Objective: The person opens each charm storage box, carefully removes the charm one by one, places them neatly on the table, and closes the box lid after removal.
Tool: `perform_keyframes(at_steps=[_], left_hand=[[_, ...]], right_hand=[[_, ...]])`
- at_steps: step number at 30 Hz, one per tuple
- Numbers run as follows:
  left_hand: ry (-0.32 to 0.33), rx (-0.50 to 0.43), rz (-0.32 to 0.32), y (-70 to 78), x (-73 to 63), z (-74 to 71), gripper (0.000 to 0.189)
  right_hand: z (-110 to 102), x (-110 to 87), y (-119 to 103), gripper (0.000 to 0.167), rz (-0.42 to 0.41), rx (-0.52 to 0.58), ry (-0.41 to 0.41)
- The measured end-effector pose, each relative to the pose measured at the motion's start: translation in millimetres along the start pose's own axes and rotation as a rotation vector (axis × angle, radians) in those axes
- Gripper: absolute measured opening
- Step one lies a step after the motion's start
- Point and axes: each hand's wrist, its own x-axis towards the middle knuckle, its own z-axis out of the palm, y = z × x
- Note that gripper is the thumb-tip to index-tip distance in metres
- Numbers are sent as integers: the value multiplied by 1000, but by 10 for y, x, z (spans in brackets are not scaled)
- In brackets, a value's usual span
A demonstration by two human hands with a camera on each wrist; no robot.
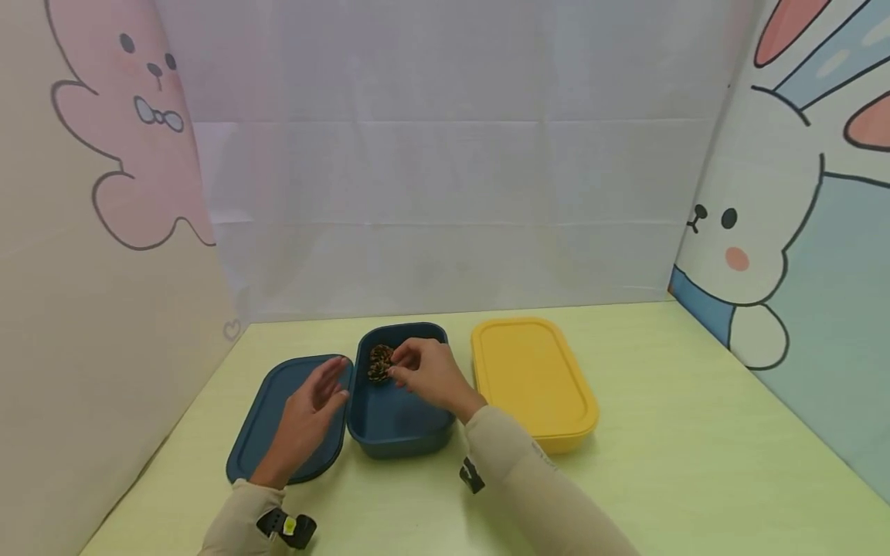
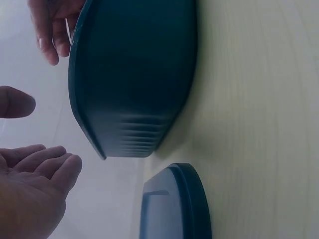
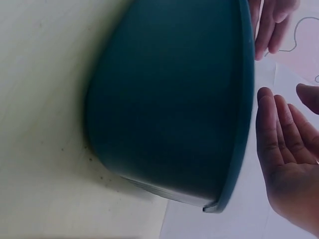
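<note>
Sleeves (image 1: 542, 486), right hand (image 1: 433, 374) over box (image 1: 402, 445), pinecones (image 1: 380, 359) (perhaps two)

Pale yellow-green tabletop (image 1: 695, 401) before creased white backdrop (image 1: 445, 193), cartoon-printed panels (image 1: 841, 309) either side

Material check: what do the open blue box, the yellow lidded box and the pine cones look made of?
Blue box: probably moulded plastic, satin; smooth walls, rounded corners.
Yellow box: likely plastic too, fairly matt, with even colour and smooth rounded edges.
Pine cones: seemingly natural and woody, rough and matt, going by layered brown scales; imitations possible.
</note>
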Motion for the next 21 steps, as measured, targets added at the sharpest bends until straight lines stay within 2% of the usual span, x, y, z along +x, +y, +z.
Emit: perform_keyframes(at_steps=[11,21], left_hand=[[-156,182,-128,59,-43,30,74],[-207,164,-137,23,-97,69,85]], right_hand=[[-123,197,-43,14,50,-154,28],[-50,368,-22,16,60,-340,-11]])
